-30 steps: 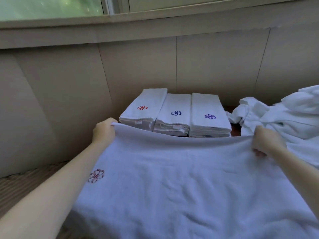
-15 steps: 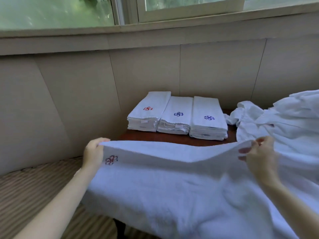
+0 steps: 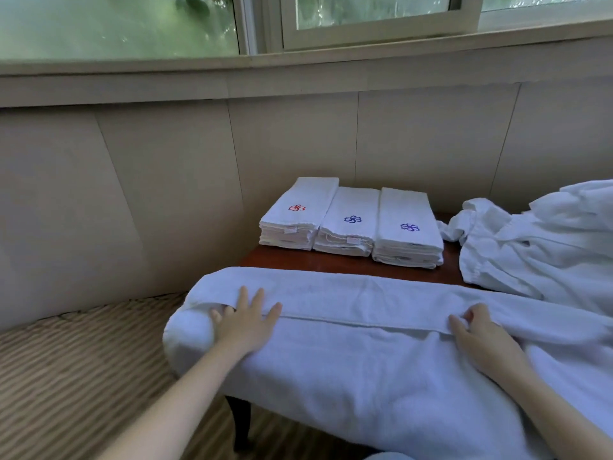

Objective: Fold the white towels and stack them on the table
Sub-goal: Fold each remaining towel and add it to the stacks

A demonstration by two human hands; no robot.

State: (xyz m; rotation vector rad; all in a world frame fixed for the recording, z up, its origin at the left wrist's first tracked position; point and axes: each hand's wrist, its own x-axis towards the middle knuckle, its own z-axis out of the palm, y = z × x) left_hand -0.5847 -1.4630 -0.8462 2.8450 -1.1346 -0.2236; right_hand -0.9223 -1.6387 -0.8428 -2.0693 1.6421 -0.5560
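Observation:
A large white towel [image 3: 365, 353] lies spread over the near part of the dark wooden table [image 3: 331, 260], its far part folded back toward me so the hem runs across the middle. My left hand [image 3: 245, 323] presses flat on the fold near its left end, fingers spread and straight. My right hand [image 3: 481, 336] is at the hem further right, with its fingers curled on the edge. Three stacks of folded white towels [image 3: 348, 224] with red and blue flower marks sit side by side at the back of the table.
A heap of unfolded white towels [image 3: 547, 247] fills the table's right side. A panelled wall [image 3: 166, 194] under a window stands close behind the table. Striped carpet [image 3: 83, 360] lies to the left, and a dark table leg [image 3: 242, 423] shows below the towel.
Both hands brought the towel's lifted far edge down toward me, laying it over the rest as a fold. My left hand let go and now lies flat on it.

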